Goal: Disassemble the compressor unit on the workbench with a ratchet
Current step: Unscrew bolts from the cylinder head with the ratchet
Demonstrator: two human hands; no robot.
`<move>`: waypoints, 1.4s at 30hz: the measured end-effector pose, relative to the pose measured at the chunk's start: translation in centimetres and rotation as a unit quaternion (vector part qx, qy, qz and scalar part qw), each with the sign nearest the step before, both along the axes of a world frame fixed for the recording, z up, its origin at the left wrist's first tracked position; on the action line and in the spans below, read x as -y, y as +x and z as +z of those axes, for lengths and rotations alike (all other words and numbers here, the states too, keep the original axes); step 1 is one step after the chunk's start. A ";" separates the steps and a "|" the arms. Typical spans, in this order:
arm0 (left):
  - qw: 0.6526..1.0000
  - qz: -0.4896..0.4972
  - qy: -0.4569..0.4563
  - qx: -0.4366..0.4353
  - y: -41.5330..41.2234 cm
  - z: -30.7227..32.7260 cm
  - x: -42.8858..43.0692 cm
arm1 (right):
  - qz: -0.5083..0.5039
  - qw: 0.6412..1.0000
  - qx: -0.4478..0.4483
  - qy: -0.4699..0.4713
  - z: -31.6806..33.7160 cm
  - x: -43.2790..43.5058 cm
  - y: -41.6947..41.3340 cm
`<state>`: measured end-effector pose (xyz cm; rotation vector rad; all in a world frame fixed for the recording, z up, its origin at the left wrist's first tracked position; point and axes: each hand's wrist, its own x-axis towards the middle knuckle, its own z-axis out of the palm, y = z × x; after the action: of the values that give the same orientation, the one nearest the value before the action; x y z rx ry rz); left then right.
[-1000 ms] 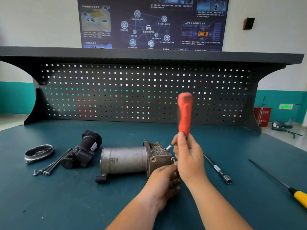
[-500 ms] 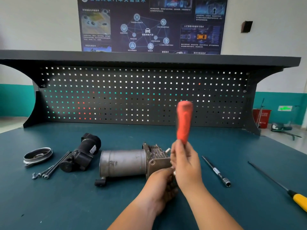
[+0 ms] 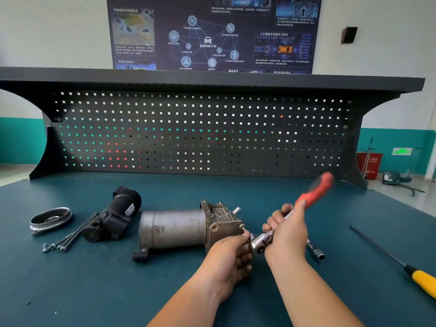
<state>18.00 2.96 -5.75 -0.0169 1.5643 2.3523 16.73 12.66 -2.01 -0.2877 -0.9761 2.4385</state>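
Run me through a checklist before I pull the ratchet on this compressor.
1. Seating of ratchet on compressor: cannot tell, the left hand hides the joint.
2. Grip of right hand: ok, wrapped round the shank near the head.
3. Unit lying flat on the workbench: ok.
4. Space beside the tool: probably not ok, the extension bar lies right by the gripping hand.
5. Removed bolts out of the way: ok, far left by the black housing.

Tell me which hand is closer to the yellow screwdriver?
Right. The right hand, gripping the ratchet, sits left of the yellow screwdriver; the left hand is farther left, holding the compressor.
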 end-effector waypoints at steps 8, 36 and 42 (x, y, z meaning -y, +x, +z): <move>0.999 -0.026 -0.004 -0.035 0.1 -0.4 0.0 | 0.020 0.812 -0.230 0.536 -1.1 2.3 1.1; 0.999 -0.004 -0.020 -0.025 -0.1 -0.5 0.2 | -0.014 0.961 -0.103 0.256 -0.2 1.2 0.4; 0.999 -0.012 -0.019 -0.036 0.1 -0.2 0.5 | 0.000 0.739 -0.231 0.633 -0.9 2.5 1.3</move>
<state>18.10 2.45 -5.96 0.0788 1.6322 2.3283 17.98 10.14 -2.89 0.7436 -2.0210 1.1991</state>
